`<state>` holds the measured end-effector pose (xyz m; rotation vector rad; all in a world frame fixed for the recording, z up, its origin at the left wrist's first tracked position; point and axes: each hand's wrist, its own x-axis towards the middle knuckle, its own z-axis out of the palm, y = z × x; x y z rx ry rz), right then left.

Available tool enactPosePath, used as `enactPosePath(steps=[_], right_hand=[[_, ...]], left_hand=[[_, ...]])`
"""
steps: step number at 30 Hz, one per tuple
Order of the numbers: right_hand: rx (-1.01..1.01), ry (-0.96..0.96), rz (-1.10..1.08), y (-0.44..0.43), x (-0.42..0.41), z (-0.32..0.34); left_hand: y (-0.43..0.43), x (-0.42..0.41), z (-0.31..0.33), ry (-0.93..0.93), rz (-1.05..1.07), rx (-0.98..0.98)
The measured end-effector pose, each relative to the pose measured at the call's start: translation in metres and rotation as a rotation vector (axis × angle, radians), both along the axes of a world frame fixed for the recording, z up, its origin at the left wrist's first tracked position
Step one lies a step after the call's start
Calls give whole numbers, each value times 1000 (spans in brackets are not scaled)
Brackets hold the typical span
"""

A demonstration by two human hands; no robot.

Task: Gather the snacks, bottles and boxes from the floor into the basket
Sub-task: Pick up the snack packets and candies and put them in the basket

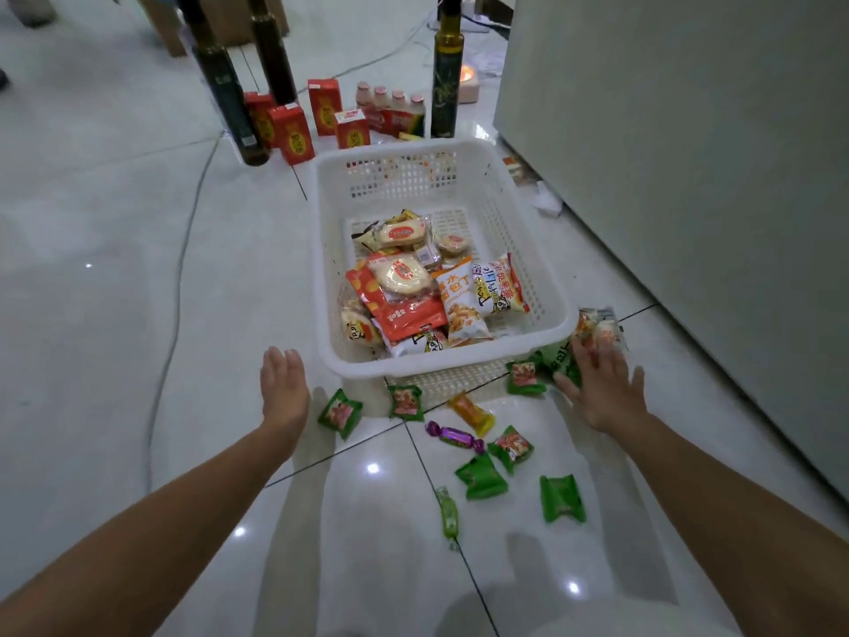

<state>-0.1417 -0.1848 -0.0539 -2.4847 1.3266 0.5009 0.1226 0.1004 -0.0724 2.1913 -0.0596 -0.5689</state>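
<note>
A white perforated basket [542, 250] stands on the tiled floor, its near half holding several snack packets [413, 310]. My left hand [284, 388] hovers flat and empty by the basket's near left corner. My right hand [597, 388] lies spread on a green packet [563, 360] and a clear cracker packet [597, 326] at the near right corner; no grip shows. Small green packets [341, 413] [563, 497], an orange candy [471, 413] and a purple candy [455, 436] lie scattered in front. Behind the basket stand red boxes [291, 134], small drink bottles [390, 108] and dark tall bottles [232, 108] [444, 91].
A tall grey cabinet wall [689, 154] runs along the right, close to the basket. A cable [183, 250] trails across the floor on the left. Crumpled paper [546, 202] lies by the cabinet base. A cardboard box [229, 20] sits at the back.
</note>
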Motion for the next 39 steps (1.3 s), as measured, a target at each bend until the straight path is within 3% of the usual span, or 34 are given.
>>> enactPosePath(steps=[10, 15, 19, 26, 39], right_hand=[[-59, -122, -95, 1, 34, -11], [-119, -206, -156, 1, 39, -10], [-156, -323, -332, 7, 38, -7], [-105, -617, -570, -1, 20, 12], [-155, -476, -555, 10, -76, 15]], left_hand=[[0, -20, -39, -27, -114, 160], [-11, -28, -34, -83, -235, 143], [-14, -37, -32, -80, -267, 70], [-23, -48, -26, -96, -290, -10], [-38, -83, -28, -159, -222, -1]])
